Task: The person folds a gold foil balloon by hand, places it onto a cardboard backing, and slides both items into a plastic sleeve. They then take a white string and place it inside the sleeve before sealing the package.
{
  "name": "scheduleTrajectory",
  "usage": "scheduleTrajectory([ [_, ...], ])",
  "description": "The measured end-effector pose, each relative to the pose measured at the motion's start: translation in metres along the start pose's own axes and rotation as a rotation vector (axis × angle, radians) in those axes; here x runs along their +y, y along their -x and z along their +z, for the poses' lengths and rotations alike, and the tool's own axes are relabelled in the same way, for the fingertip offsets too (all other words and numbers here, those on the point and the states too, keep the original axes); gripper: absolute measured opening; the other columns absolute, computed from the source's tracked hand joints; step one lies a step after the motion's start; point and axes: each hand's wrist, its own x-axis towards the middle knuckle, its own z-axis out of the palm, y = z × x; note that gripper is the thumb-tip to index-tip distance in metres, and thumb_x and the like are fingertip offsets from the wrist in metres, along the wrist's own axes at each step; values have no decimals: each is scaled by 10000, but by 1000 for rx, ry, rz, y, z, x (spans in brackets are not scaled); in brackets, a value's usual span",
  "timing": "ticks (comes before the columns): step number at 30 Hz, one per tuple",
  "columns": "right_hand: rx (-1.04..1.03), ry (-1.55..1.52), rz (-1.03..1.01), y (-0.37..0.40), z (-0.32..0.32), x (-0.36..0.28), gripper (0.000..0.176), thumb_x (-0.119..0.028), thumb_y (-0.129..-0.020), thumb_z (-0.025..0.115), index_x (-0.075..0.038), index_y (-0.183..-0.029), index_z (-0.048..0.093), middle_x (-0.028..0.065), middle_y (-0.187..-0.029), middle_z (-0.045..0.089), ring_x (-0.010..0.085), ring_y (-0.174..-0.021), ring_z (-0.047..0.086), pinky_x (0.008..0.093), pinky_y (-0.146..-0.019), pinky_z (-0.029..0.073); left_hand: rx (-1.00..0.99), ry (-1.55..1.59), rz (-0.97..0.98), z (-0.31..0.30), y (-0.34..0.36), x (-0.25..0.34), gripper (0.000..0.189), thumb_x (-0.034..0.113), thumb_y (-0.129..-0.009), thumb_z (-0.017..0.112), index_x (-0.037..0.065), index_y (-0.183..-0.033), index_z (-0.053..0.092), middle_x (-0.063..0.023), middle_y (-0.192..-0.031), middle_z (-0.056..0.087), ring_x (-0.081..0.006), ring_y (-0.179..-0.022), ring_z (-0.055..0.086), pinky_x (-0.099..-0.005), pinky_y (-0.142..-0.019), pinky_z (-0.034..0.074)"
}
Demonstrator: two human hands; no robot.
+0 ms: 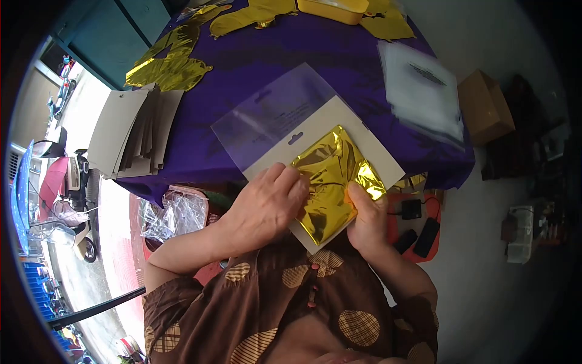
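Observation:
A folded gold foil piece point(330, 182) lies on a pale card point(376, 145) with a hanging slot, held above the front edge of the purple-covered table. My left hand point(270, 200) is closed at the left edge of card and foil, its fingertips curled and partly hidden. At the right edge, my right hand point(368, 218) pinches card and foil, thumb on top of the foil and the other fingers hidden behind. A clear printed plastic bag point(273, 109) extends from under the card towards the upper left, its flat part over the purple cloth point(242, 60).
Grey cards point(130, 130) stand stacked at the table's left. Clear bags point(421, 91) are piled at the right, beside a cardboard box point(485, 106). Gold foil pieces point(170, 60) and a yellow tray point(333, 9) lie at the back. A red stool point(418, 224) holds dark objects.

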Motion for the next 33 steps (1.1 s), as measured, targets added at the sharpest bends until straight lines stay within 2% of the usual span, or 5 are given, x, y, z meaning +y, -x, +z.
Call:
scheduleTrajectory([
  [7,-7,-165,-37,1,21,-4,238,-162,-1019,561,5,-1182,606,44,-1095,649,114,-976,623,278,-841,510,1140,388,-523,15,22,-18,649,54,-806,760,-31,-1366,444,-149,-1272,521,-235,-1174,525,-378,-936,475],
  [11,-101,-117,72,3,16,1,404,-223,-1033,518,-47,-1393,467,93,-1319,564,214,-1190,584,396,-1007,493,829,1860,-641,-4,30,-13,492,177,-927,703,-58,-1317,520,-146,-1241,638,-243,-1117,636,-381,-995,498],
  [22,-447,-169,539,22,-44,4,796,-613,-953,551,-34,-1478,402,104,-1403,550,198,-1259,545,408,-1039,460,409,1881,-830,-5,45,-26,316,44,-889,697,-23,-1195,656,-139,-1150,702,-249,-1029,689,-413,-938,560],
  [27,-520,69,235,7,-46,-34,973,-659,-870,649,41,-1487,374,125,-1397,546,206,-1254,554,368,-1072,428,293,1896,-951,12,59,-11,357,25,-856,726,-25,-1203,658,-122,-1160,705,-219,-1036,676,-375,-947,539],
  [33,-395,175,296,-16,-14,-36,535,-412,-937,703,10,-1257,627,80,-1209,671,148,-1096,625,306,-990,462,142,1911,-950,19,68,-16,379,21,-849,703,-3,-1223,644,-130,-1158,696,-240,-1049,676,-407,-950,547],
])
